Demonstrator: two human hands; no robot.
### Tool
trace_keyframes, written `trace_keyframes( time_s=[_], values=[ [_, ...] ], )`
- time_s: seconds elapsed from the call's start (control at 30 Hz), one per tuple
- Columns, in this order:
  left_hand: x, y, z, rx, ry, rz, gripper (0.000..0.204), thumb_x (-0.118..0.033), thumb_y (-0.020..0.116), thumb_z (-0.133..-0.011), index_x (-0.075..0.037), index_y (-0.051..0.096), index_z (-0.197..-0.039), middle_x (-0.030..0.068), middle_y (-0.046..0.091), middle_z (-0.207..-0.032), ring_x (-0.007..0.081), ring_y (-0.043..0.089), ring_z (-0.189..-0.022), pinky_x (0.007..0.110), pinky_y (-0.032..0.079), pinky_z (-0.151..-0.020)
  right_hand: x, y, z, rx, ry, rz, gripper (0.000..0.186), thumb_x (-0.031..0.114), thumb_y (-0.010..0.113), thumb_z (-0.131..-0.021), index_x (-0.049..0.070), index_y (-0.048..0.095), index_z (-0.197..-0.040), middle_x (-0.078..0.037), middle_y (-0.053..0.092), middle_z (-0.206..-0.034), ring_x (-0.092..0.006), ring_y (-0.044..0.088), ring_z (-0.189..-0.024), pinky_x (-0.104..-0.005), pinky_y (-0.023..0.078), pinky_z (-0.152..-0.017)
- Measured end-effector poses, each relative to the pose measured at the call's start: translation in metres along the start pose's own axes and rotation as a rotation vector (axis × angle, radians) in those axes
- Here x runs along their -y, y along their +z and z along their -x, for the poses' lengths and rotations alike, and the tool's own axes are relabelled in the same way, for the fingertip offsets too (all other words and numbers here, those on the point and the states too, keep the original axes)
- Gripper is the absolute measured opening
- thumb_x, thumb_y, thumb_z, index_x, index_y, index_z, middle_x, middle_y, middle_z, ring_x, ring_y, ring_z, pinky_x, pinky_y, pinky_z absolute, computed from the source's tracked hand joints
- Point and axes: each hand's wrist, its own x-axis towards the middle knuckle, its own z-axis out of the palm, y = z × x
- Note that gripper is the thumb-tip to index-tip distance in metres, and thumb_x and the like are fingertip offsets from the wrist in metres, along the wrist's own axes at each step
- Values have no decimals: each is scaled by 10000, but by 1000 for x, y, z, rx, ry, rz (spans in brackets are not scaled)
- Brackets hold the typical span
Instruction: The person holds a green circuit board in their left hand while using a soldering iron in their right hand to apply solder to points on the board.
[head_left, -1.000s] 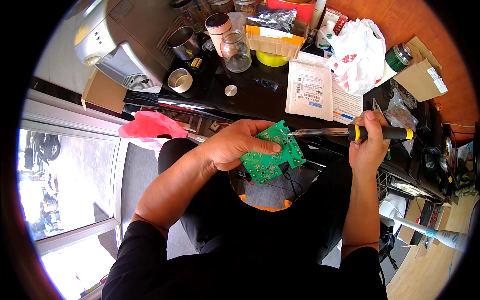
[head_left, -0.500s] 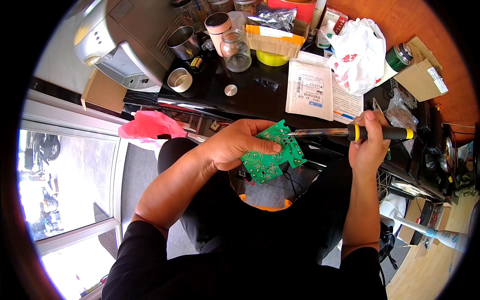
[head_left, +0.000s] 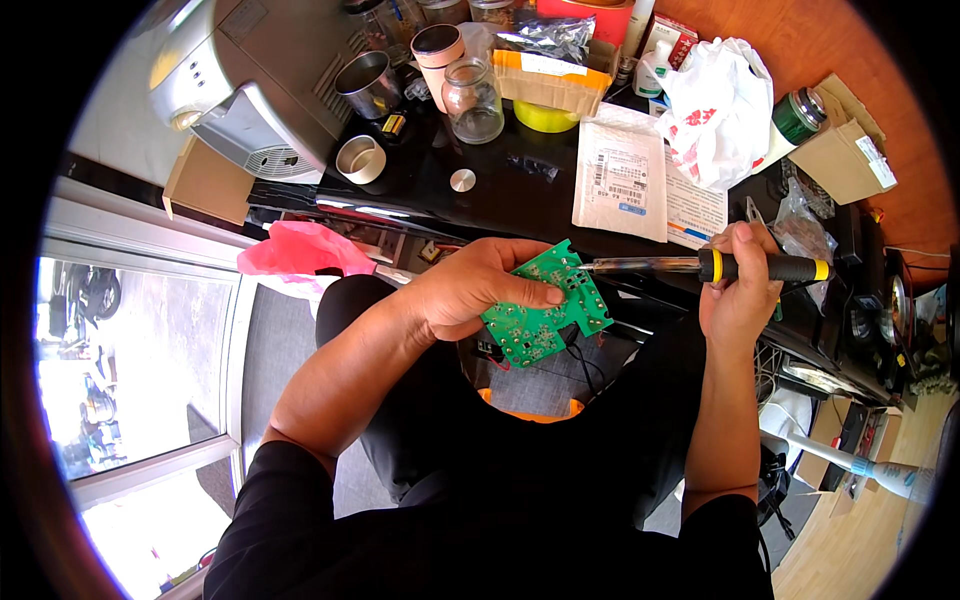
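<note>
A green circuit board (head_left: 537, 325) is pinched in my left hand (head_left: 487, 291), the thumb lying across its upper face and the other fingers out of sight beneath. Small solder joints dot that face, and dark wires hang below the lower edge. My right hand (head_left: 738, 285) is closed round the black and yellow handle of a soldering iron (head_left: 650, 265). Its metal shaft points left, with the tip at the board's upper right part. Whether the tip touches the board I cannot tell.
Beyond my hands, a black table (head_left: 420, 190) bears a glass jar (head_left: 473, 105), an open metal cup (head_left: 360, 160), a mailing envelope (head_left: 620, 185) and a white plastic bag (head_left: 715, 115). A pink bag (head_left: 300, 258) lies left of my knee. Something orange (head_left: 530, 412) shows between my legs.
The soldering iron and my right hand have shifted very slightly to the right. My left hand and the circuit board stay in place.
</note>
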Motion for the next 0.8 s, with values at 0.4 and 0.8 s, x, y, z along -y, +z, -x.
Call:
trace_keyframes(
  time_s=[0.4,0.8],
  values=[
    [0,1,0,11,-9,6,479,-26,731,-815,34,552,-1255,104,677,-1111,160,655,-978,299,509,-905,3,6,2,-5,28,16,231,148,648,-859,58,557,-668,-21,558,-621,-37,379,-449,-196,260,-422],
    [0,1,0,7,2,-3,518,-21,733,-812,39,528,-1284,106,672,-1122,162,653,-983,298,506,-913,4,5,1,22,19,8,228,137,637,-867,54,556,-672,-25,555,-628,-45,386,-453,-198,273,-430]
  ],
)
